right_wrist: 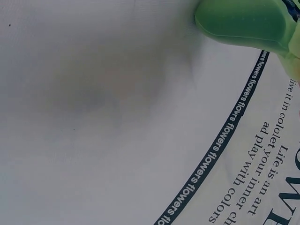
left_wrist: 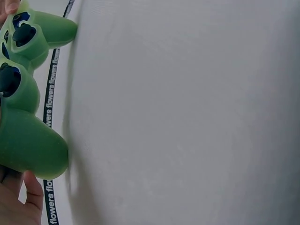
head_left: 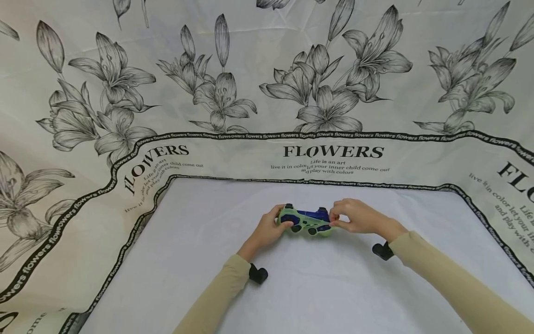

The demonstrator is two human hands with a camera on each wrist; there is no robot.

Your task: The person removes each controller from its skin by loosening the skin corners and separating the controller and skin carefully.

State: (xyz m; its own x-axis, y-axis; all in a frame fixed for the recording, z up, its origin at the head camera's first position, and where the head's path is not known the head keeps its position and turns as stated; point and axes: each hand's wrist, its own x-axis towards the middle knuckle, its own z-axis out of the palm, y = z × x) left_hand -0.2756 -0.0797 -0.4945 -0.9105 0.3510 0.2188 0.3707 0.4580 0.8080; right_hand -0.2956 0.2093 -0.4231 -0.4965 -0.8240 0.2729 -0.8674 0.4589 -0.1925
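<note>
A dark blue game controller [head_left: 320,214] with black thumbsticks sits partly inside a light green, soft-looking cover [head_left: 288,214]. My left hand [head_left: 267,228] grips its left end, with the thumb over the front. At the right end, my right hand [head_left: 359,217] pinches the edge of the cover between thumb and curled fingers. Blue casing shows bare along the upper right. In the left wrist view both green handles [left_wrist: 33,140] and the black thumbsticks [left_wrist: 23,34] show. The right wrist view has one green handle [right_wrist: 243,21]; the right hand is almost wholly out of that view.
A white cloth surface [head_left: 200,260] lies under the hands. Behind and at the sides rises a cloth with printed lilies [head_left: 329,93] and a black lettered border [head_left: 258,136]. Black wrist mounts [head_left: 258,274] hang by both sleeves.
</note>
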